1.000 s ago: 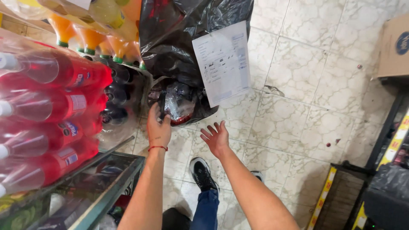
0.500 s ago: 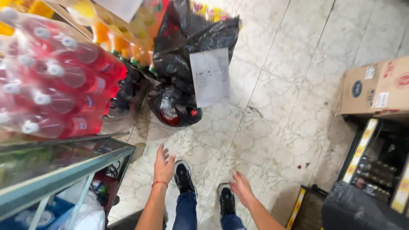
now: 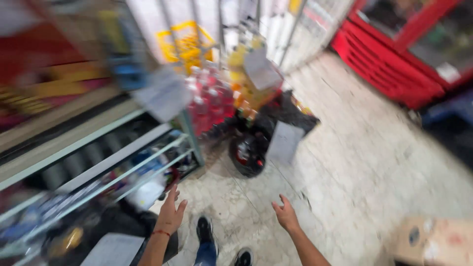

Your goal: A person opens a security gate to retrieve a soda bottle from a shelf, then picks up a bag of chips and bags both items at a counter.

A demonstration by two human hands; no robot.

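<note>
Black plastic bag [image 3: 249, 152] — bulging, red showing inside, a white sheet against it — on pale tiled floor [image 3: 354, 162].

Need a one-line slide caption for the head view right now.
Both hands, left hand and right hand, hang open and empty over the tiled floor, near a glass display counter and black bag.

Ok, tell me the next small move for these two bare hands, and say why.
Probably step forward and reach both hands toward the black plastic bag by the shrink-wrapped red bottles: the left hand and right hand hang open and empty over the pale tiled floor, apart from the bag.
</note>
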